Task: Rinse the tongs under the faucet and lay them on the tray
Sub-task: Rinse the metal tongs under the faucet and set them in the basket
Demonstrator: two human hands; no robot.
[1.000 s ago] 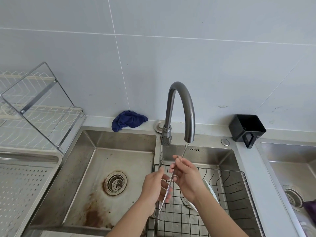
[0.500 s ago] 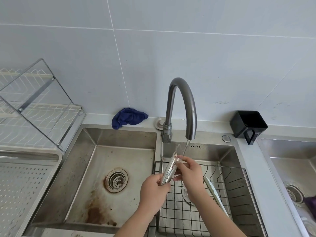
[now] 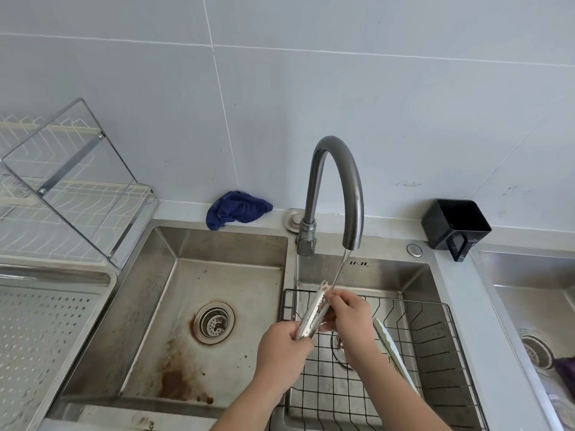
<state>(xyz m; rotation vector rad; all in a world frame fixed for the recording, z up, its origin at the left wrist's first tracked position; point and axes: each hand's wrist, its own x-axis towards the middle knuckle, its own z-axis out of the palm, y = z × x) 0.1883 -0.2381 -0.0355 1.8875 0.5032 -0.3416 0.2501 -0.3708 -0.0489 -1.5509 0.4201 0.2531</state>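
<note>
Rinsing is in hand: the left hand [image 3: 281, 346] grips the metal tongs [image 3: 314, 311] by the handle end, and the right hand [image 3: 351, 321] pinches their toothed tips in the thin stream above the wire basket [image 3: 404, 300], which holds a white utensil [image 3: 393, 349]. The next move, I judge, is a carry left to the perforated tray [image 3: 46, 337], well apart from the running faucet [image 3: 337, 169]

Looks like a kitchen, at the washing-up corner. Shows in the stainless double sink [image 3: 230, 284] with its stained basin and drain strainer [image 3: 214, 321], the gooseneck faucet [image 3: 351, 181] running water, a black wire basket [image 3: 413, 301] in the right basin, a wire dish rack [image 3: 77, 194] above a perforated tray [image 3: 40, 337] on the left, a blue cloth [image 3: 238, 208] on the ledge, pale wall tiles [image 3: 311, 88] behind, another sink [image 3: 529, 290] at far right.
</note>
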